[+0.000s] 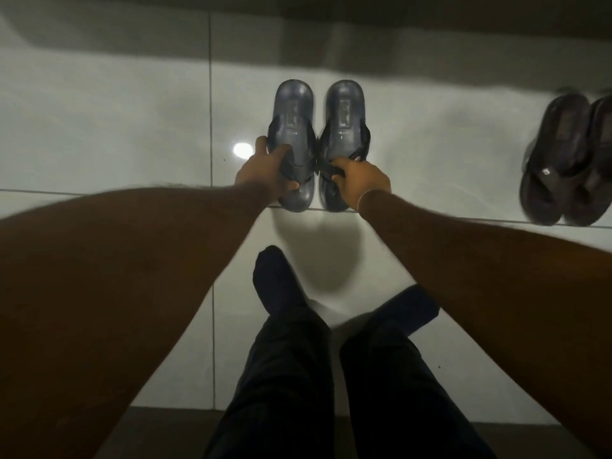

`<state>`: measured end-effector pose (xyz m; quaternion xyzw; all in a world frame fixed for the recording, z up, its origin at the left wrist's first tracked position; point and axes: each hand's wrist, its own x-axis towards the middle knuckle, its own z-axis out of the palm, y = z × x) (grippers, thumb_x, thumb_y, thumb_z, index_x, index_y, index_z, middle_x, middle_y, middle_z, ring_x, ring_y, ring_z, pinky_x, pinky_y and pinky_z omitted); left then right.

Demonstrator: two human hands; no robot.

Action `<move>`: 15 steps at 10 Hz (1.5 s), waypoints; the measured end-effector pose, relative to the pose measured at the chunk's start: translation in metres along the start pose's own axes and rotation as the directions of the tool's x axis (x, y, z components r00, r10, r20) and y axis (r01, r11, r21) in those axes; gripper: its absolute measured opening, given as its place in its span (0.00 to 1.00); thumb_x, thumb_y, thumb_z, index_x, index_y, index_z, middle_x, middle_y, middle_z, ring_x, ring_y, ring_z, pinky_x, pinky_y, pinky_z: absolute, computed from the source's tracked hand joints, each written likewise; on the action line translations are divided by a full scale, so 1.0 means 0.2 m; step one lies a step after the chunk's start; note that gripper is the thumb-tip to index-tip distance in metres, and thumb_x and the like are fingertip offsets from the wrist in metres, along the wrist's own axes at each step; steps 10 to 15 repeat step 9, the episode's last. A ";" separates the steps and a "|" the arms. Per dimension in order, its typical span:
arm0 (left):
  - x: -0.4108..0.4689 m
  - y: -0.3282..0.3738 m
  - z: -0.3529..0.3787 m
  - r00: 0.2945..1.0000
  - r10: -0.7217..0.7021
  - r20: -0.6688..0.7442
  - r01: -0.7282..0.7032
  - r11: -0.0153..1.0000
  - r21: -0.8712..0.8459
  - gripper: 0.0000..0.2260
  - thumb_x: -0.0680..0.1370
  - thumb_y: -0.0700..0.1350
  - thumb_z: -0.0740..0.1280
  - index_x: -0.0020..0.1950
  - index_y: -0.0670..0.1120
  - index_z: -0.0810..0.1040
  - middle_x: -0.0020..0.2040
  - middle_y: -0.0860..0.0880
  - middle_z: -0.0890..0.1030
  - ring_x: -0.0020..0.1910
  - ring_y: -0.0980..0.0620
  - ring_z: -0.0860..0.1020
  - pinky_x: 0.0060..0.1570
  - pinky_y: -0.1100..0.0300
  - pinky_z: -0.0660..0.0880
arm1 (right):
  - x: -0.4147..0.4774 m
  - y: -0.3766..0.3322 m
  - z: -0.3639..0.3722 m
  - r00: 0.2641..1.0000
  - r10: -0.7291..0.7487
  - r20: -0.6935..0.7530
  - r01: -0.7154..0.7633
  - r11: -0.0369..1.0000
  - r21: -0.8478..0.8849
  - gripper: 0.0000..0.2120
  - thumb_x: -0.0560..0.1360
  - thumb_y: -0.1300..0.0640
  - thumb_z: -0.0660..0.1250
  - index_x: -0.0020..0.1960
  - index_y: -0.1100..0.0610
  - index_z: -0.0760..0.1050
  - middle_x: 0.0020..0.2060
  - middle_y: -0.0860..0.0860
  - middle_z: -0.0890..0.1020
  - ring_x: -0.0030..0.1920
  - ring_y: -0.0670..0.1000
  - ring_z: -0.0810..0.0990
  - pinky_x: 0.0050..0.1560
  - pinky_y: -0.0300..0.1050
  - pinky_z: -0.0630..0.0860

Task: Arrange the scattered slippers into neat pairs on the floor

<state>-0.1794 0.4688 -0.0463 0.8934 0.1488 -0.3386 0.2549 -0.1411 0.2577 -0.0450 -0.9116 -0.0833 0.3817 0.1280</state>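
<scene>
Two dark blue slippers lie side by side on the white tiled floor, soles down, toes towards me. My left hand [265,170] grips the strap of the left blue slipper [294,111]. My right hand [362,180] grips the strap of the right blue slipper [344,107]. The two slippers almost touch along their inner edges. At the right edge a pair of black slippers [563,154] lies together, partly cut off by the frame.
My legs in dark trousers and dark socks [275,279] stand just below the blue pair. A wall or step in shadow [298,34] runs along the far side. A lamp's reflection [242,150] shines on the tile left of my left hand.
</scene>
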 end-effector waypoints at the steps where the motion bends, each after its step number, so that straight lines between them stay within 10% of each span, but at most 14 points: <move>1: -0.03 0.00 0.01 0.999 0.023 -0.027 -0.022 0.999 0.049 0.38 0.74 0.54 0.79 0.80 0.55 0.64 0.81 0.45 0.59 0.69 0.35 0.76 0.66 0.44 0.78 | 0.00 -0.02 0.00 0.999 -0.004 0.054 0.004 1.000 -0.001 0.19 0.82 0.53 0.64 0.73 0.47 0.73 0.61 0.58 0.83 0.60 0.64 0.82 0.60 0.54 0.78; 7: 0.02 -0.04 0.02 1.000 0.005 0.030 -0.008 0.995 0.103 0.46 0.74 0.55 0.78 0.84 0.57 0.54 0.85 0.46 0.51 0.71 0.33 0.75 0.67 0.40 0.79 | 0.03 -0.03 0.00 0.996 -0.036 0.082 0.034 0.999 0.024 0.27 0.77 0.57 0.68 0.75 0.46 0.71 0.61 0.58 0.83 0.60 0.65 0.82 0.62 0.56 0.79; 9: -0.11 0.01 0.03 0.997 -0.064 -0.049 0.075 0.959 0.272 0.51 0.77 0.66 0.70 0.85 0.58 0.36 0.88 0.42 0.39 0.82 0.26 0.55 0.78 0.30 0.60 | -0.06 -0.03 -0.07 0.997 0.077 -0.020 -0.077 0.997 0.002 0.30 0.80 0.50 0.65 0.80 0.41 0.59 0.52 0.57 0.83 0.45 0.60 0.80 0.46 0.51 0.75; 15: -0.11 0.01 0.03 0.997 -0.064 -0.049 0.075 0.959 0.272 0.51 0.77 0.66 0.70 0.85 0.58 0.36 0.88 0.42 0.39 0.82 0.26 0.55 0.78 0.30 0.60 | -0.06 -0.03 -0.07 0.997 0.077 -0.020 -0.077 0.997 0.002 0.30 0.80 0.50 0.65 0.80 0.41 0.59 0.52 0.57 0.83 0.45 0.60 0.80 0.46 0.51 0.75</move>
